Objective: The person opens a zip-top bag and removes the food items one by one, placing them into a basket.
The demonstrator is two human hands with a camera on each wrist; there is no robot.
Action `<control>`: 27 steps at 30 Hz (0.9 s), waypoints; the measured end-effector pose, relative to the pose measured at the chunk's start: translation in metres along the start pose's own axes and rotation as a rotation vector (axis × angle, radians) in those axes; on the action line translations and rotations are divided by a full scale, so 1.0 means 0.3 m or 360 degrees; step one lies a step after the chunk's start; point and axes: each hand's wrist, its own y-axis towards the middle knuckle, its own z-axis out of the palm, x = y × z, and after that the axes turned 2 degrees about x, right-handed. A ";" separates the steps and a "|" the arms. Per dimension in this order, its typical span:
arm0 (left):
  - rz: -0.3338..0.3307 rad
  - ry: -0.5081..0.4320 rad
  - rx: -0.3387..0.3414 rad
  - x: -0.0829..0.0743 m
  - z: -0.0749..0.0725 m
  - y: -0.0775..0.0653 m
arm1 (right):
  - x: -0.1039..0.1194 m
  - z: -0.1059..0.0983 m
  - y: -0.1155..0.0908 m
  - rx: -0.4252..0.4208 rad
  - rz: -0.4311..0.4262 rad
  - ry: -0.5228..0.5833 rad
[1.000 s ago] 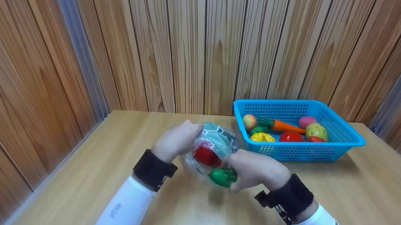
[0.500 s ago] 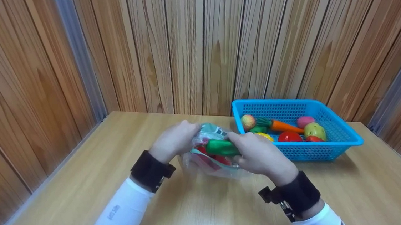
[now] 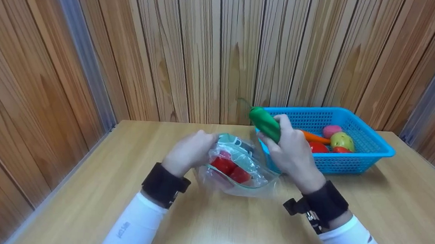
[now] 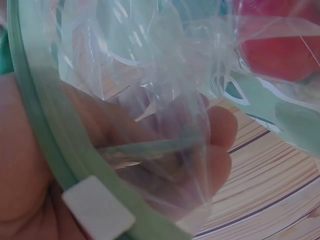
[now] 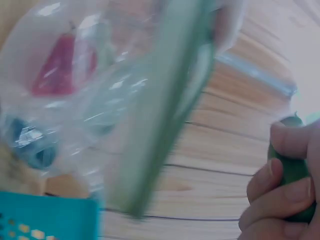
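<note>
My left hand (image 3: 190, 153) grips the left side of a clear zip bag (image 3: 263, 185) with green print, its mouth gaping. In the left wrist view the bag's green zip strip (image 4: 37, 115), with a white slider (image 4: 98, 207), crosses the palm, and the fingers curl behind the film. Red toy produce (image 3: 222, 164) lies inside the bag. Raised to the bag's upper right, my right hand (image 3: 293, 149) holds a long green toy pepper (image 3: 264, 122), fingers wrapped round its lower end. The pepper tilts up to the left, over the basket's left rim.
A blue mesh basket (image 3: 370, 159) stands at the back right of the wooden table (image 3: 121, 161). In it are a carrot (image 3: 315, 138), a pink item (image 3: 332, 130), a yellow-green fruit (image 3: 342, 142) and red pieces (image 3: 318, 147). Wood-panelled walls (image 3: 192, 50) close off the back and sides.
My right hand has drawn the green pepper out of the bag and lifted it up and right toward the basket. The left hand stays at the bag, whose mouth now gapes wider.
</note>
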 end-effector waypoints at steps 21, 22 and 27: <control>-0.0008 0.0015 0.0003 -0.006 0.005 0.001 | -0.281 0.044 0.065 -0.0062 0.0350 -0.0143; 0.0000 0.0029 -0.0002 -0.007 0.005 0.002 | -0.284 0.044 0.065 -0.0018 0.0333 -0.0156; 0.0020 0.0050 -0.0016 -0.007 0.006 0.002 | -0.287 0.046 0.065 0.0376 0.0273 -0.0316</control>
